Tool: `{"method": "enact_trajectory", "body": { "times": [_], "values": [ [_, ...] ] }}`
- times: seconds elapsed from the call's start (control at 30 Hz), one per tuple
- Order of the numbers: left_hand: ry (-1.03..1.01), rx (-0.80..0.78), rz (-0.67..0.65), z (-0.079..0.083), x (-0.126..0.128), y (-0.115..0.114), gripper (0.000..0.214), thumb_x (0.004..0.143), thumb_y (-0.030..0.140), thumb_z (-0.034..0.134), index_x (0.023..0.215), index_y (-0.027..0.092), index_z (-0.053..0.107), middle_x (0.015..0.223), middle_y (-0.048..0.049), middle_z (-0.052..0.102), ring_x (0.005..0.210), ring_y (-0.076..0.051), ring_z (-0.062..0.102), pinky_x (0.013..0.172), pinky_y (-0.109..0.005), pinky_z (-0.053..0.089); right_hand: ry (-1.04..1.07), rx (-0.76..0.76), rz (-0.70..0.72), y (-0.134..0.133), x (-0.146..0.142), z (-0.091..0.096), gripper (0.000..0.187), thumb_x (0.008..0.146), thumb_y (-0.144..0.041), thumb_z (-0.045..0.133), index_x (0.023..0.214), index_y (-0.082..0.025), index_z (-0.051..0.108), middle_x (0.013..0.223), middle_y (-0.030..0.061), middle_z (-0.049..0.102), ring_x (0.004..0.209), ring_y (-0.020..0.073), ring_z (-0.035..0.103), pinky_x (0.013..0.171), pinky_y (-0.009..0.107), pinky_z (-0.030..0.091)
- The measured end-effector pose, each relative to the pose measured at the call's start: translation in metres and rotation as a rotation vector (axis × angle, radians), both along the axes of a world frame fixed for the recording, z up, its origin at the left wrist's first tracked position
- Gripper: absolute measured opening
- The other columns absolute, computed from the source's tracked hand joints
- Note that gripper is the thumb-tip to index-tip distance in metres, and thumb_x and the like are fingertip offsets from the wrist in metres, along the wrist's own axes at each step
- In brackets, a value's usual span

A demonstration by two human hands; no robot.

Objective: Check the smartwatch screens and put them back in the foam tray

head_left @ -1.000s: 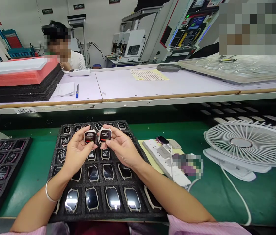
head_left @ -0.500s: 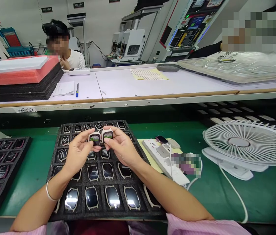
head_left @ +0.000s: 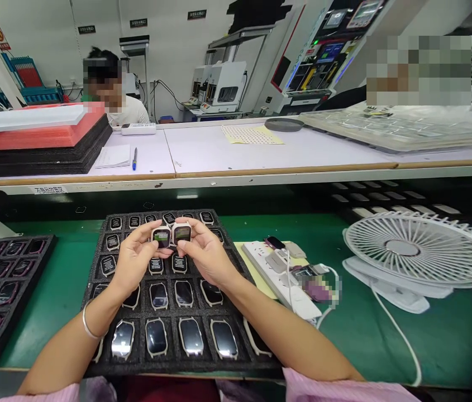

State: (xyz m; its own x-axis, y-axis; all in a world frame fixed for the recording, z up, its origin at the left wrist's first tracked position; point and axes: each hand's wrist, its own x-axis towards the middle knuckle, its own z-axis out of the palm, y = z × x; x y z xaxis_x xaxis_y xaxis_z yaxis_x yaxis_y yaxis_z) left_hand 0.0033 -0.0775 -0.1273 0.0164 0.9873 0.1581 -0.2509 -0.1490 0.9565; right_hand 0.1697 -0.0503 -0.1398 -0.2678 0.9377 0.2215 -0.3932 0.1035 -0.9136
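Note:
My left hand [head_left: 135, 257] pinches a strapless smartwatch [head_left: 161, 237] by its edges, thumb at the lower part of its lit screen. Beside it, a second smartwatch [head_left: 182, 232] is held in my right hand [head_left: 207, 251], its thumb also resting low on the screen. Both watches have light frames and are side by side, close together. Below them lies a black foam tray [head_left: 135, 365] with rows of pockets holding similar watch cases. Several of those in the far rows show lit text; the near ones look dark and reflective. My hands hide part of the tray's middle.
Another foam tray [head_left: 30, 285] of dark-red-framed watches lies at left. To the right are a white power strip [head_left: 281, 282] with cables and a white fan [head_left: 415, 251]. A raised shelf [head_left: 202, 151] runs across the back, with stacked foam [head_left: 38, 156]. A person [head_left: 129, 109] sits beyond.
The view has shifted slightly, and the person beyond the shelf has lowered their head. Both watches stay in my hands; the right one's screen looks darker.

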Motion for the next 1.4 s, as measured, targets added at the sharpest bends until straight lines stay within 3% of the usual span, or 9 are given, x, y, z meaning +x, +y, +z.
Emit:
{"method": "enact_trajectory", "body": {
  "times": [0.37, 0.53, 0.73, 1.03, 1.17, 1.4],
  "values": [
    [-0.031, -0.048, 0.021, 0.007, -0.001, 0.002, 0.043, 0.073, 0.028, 0.072, 0.114, 0.018, 0.067, 0.097, -0.0038, 0.073, 0.065, -0.018, 0.075, 0.065, -0.03, 0.064, 0.021, -0.051, 0.029, 0.002, 0.001, 0.005, 0.041, 0.074, -0.021, 0.072, 0.113, -0.024, 0.064, 0.088, -0.0007, 0.064, 0.062, 0.0119, 0.053, 0.063, 0.029, 0.046],
    [-0.053, -0.027, 0.031, 0.02, -0.006, 0.006, 0.042, 0.074, 0.031, 0.07, 0.113, 0.017, 0.069, 0.1, -0.0054, 0.073, 0.065, -0.02, 0.075, 0.065, -0.032, 0.063, 0.101, -0.096, 0.096, 0.009, 0.004, 0.017, 0.034, 0.081, -0.037, 0.07, 0.11, -0.021, 0.066, 0.086, 0.0037, 0.07, 0.057, 0.0134, 0.053, 0.058, 0.03, 0.045],
    [-0.047, 0.093, 0.032, 0.06, -0.013, 0.017, 0.039, 0.074, 0.026, 0.066, 0.112, 0.018, 0.069, 0.097, -0.0051, 0.073, 0.064, -0.018, 0.075, 0.064, -0.031, 0.062, 0.086, 0.014, 0.145, 0.027, 0.005, 0.057, 0.03, 0.085, -0.041, 0.067, 0.106, -0.02, 0.065, 0.086, 0.006, 0.072, 0.058, 0.0144, 0.056, 0.054, 0.03, 0.046],
    [-0.014, 0.422, 0.006, 0.135, -0.016, 0.048, 0.049, 0.071, 0.017, 0.067, 0.119, 0.022, 0.064, 0.088, 0.001, 0.07, 0.065, -0.014, 0.073, 0.069, -0.029, 0.063, 0.093, 0.323, 0.155, 0.066, -0.004, 0.148, 0.025, 0.085, -0.033, 0.064, 0.107, -0.022, 0.061, 0.085, 0.0037, 0.072, 0.062, 0.0145, 0.061, 0.058, 0.028, 0.049],
    [0.028, 0.532, 0.055, 0.149, -0.011, 0.056, 0.053, 0.07, 0.014, 0.069, 0.121, 0.023, 0.063, 0.09, 0.0007, 0.071, 0.065, -0.013, 0.073, 0.068, -0.027, 0.062, 0.077, 0.409, 0.17, 0.072, -0.002, 0.17, 0.029, 0.083, -0.035, 0.063, 0.108, -0.021, 0.06, 0.088, 0.0047, 0.071, 0.067, 0.0156, 0.062, 0.061, 0.03, 0.049],
    [0.132, 0.686, 0.112, 0.163, -0.004, 0.056, 0.055, 0.07, 0.016, 0.074, 0.124, 0.025, 0.062, 0.1, -0.0021, 0.072, 0.069, -0.012, 0.07, 0.071, -0.027, 0.06, -0.008, 0.556, 0.164, 0.065, 0.006, 0.186, 0.048, 0.068, -0.022, 0.068, 0.115, -0.024, 0.058, 0.096, 0.0013, 0.067, 0.069, 0.0154, 0.063, 0.072, 0.035, 0.049]
  ]
}}
